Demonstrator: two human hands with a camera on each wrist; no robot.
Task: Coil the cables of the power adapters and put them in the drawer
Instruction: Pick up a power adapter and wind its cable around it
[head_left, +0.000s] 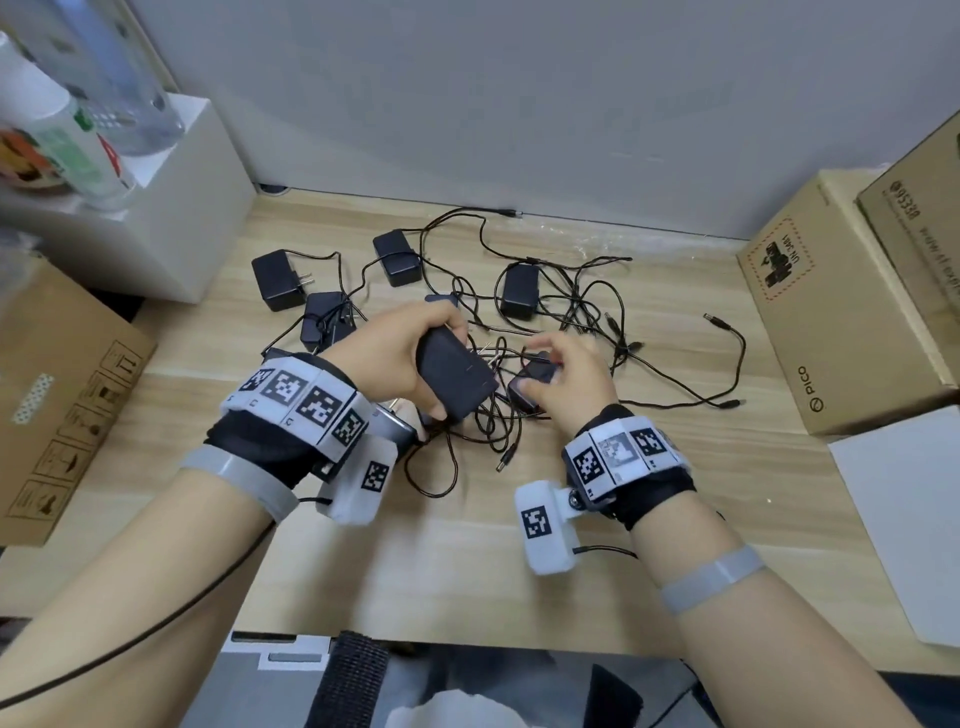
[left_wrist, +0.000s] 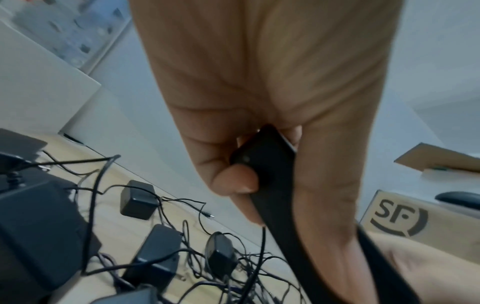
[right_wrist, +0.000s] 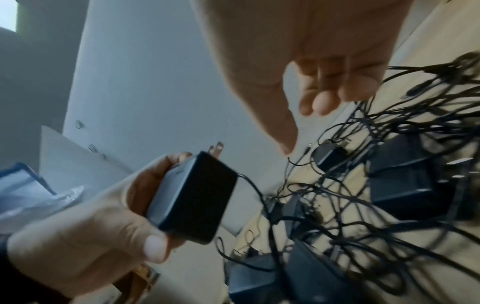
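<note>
Adapter (head_left: 453, 378) lifted above the tangle (head_left: 545, 332), gripped in left hand (head_left: 400, 358); right hand (head_left: 569, 371) low over the cables, fingers half-curled, apparently holding nothing. Risk: own cable still knotted among the others, so pulling may drag neighbouring adapters toward the desk (head_left: 519, 571) front edge. Free room only near that edge; boxes (head_left: 810, 312) close on both sides. Drawer not visible.
</note>
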